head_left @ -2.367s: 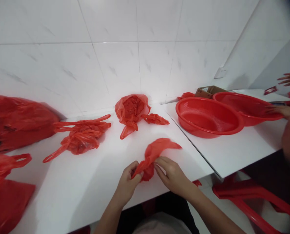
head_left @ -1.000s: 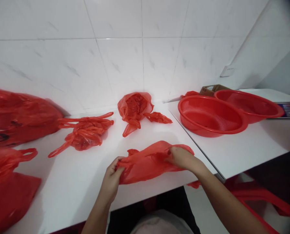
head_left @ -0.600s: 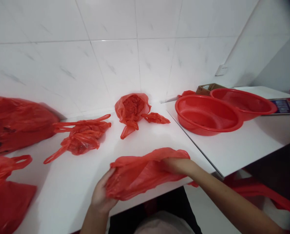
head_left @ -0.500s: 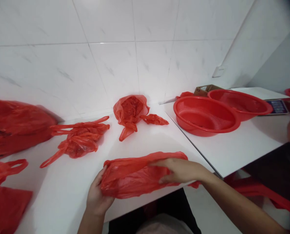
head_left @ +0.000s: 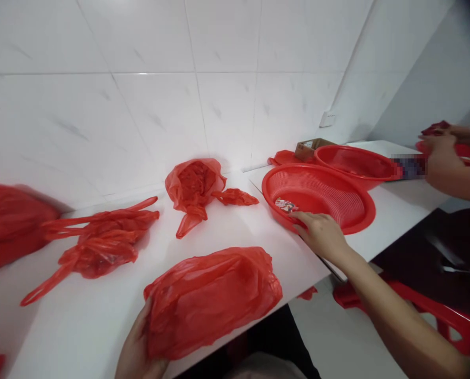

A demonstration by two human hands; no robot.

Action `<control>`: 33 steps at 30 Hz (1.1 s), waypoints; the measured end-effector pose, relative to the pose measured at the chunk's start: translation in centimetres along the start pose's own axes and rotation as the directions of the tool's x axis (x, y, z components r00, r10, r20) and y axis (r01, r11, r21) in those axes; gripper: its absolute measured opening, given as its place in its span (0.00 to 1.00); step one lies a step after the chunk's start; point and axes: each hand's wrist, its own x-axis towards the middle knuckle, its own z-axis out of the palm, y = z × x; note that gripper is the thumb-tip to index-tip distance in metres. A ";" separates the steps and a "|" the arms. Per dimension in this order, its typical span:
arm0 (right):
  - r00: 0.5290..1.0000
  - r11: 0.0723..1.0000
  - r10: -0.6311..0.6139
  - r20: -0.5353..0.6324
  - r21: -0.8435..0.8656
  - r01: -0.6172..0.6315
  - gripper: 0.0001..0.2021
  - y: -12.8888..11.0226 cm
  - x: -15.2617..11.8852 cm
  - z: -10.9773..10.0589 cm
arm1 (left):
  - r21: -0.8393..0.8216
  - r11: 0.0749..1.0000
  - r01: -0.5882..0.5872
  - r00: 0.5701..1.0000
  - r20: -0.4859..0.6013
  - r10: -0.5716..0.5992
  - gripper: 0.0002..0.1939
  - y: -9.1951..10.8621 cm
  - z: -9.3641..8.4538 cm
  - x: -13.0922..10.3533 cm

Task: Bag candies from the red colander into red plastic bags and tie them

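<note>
My left hand (head_left: pixel 142 337) is closed around the left end of a red plastic bag (head_left: pixel 215 295), which lies open and spread along the table's front edge. A red mesh-sided plastic basin (head_left: pixel 357 210) stands to the right. My right hand (head_left: pixel 323 234) reaches over its near rim, fingers bent together. Just beyond the fingertips, inside the basin, shows a small printed piece (head_left: pixel 285 204), white with red and dark marks; it appears pinched, and its kind is too small to make out.
Crumpled red bags (head_left: pixel 104 245) lie on the left, with a bunched bag (head_left: pixel 195 184) by the wall. Behind the basin stand a second basin (head_left: pixel 355 163) and a cardboard box (head_left: pixel 311 147). Another person's hands (head_left: pixel 442 145) hold something dark red at far right. A red stool (head_left: pixel 424 305) stands below.
My right hand has left the bag and moved right to the basin, where the printed piece now shows. The bag lies flatter and wider. The view has turned right.
</note>
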 end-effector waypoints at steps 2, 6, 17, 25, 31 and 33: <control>0.999 0.996 -0.015 0.037 0.092 0.012 0.17 -0.9 -0.8 -0.8 | 0.027 0.999 0.021 1.000 0.014 -0.022 0.20 -0.1 -0.2 0.5; 0.988 0.975 0.030 0.152 0.212 -0.062 0.23 -1.0 -0.6 -2.2 | 0.067 0.997 0.050 0.992 0.109 -0.057 0.20 -0.3 -1.1 1.2; 0.996 0.990 0.023 -0.084 0.143 -0.011 0.22 -2.8 -3.1 -3.9 | 0.106 0.987 0.118 0.993 -0.039 -0.115 0.18 -1.5 1.1 0.7; 0.959 0.964 0.216 0.185 -0.198 -0.179 0.26 -2.1 -2.8 -2.7 | 0.108 0.987 0.122 0.987 0.089 -0.132 0.19 -2.1 0.6 0.8; 0.949 0.970 -0.071 0.308 0.244 -0.006 0.28 -1.9 -2.4 -5.0 | 0.117 0.987 0.112 0.973 0.190 -0.133 0.17 -2.4 -1.3 1.2; 0.935 0.950 -0.048 0.350 0.306 -0.066 0.28 -0.5 -0.3 -5.1 | 0.139 0.982 0.130 0.977 0.152 -0.151 0.18 -2.3 -1.1 0.9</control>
